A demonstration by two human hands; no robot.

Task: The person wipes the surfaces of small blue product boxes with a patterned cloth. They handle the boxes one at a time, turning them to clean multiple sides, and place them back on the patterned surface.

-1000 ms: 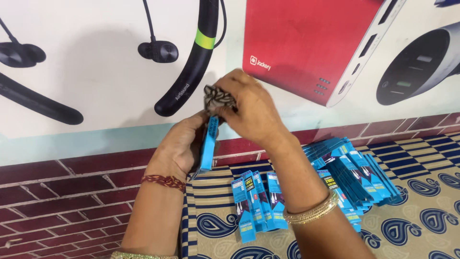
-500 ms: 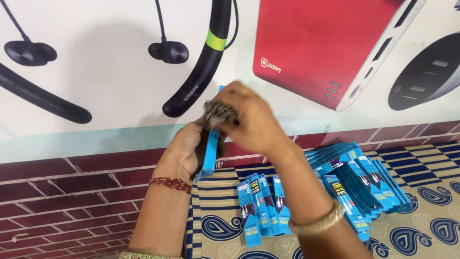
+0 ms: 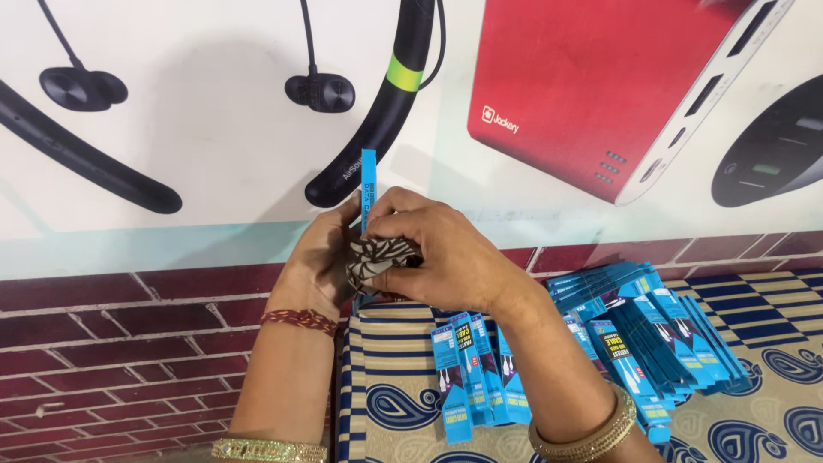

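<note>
Hands meet at chest height in front of a printed wall poster (image 3: 214,129). Left hand (image 3: 321,257) holds a slim blue packet (image 3: 369,184) upright, fingers clamped on its lower part. Right hand (image 3: 437,249) presses a striped cloth (image 3: 377,257) against the packet, fingers closed on the cloth. Progress, as judged: one packet is in hand; a small row of blue packets (image 3: 476,369) and a larger heap (image 3: 651,334) lie on the patterned cover (image 3: 386,403) below, so most appear unhandled.
</note>
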